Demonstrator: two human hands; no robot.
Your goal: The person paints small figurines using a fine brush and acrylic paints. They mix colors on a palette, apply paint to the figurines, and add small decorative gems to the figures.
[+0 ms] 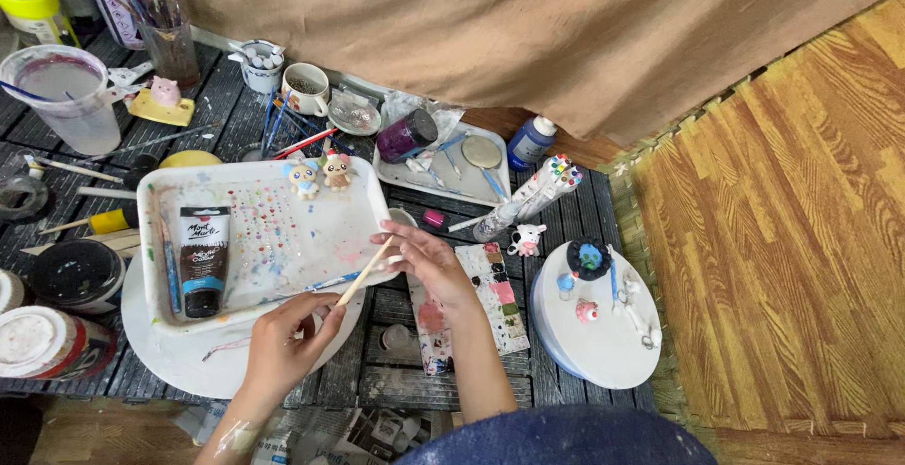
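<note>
- your left hand (283, 342) and right hand (429, 262) both pinch the thin wooden stick (366, 274), held over the white tray (363, 196) edge.
- stick judged light, stiff, snappable; grip near both ends, gently.

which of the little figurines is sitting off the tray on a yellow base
The pink pig figurine, up by the water cup. The two small figurines stand on the white tray's far edge; the cow stands on the table.

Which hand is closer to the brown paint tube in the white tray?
Left. The left hand is just below-right of the paint tube; the right hand is farther right, past the tray.
</note>
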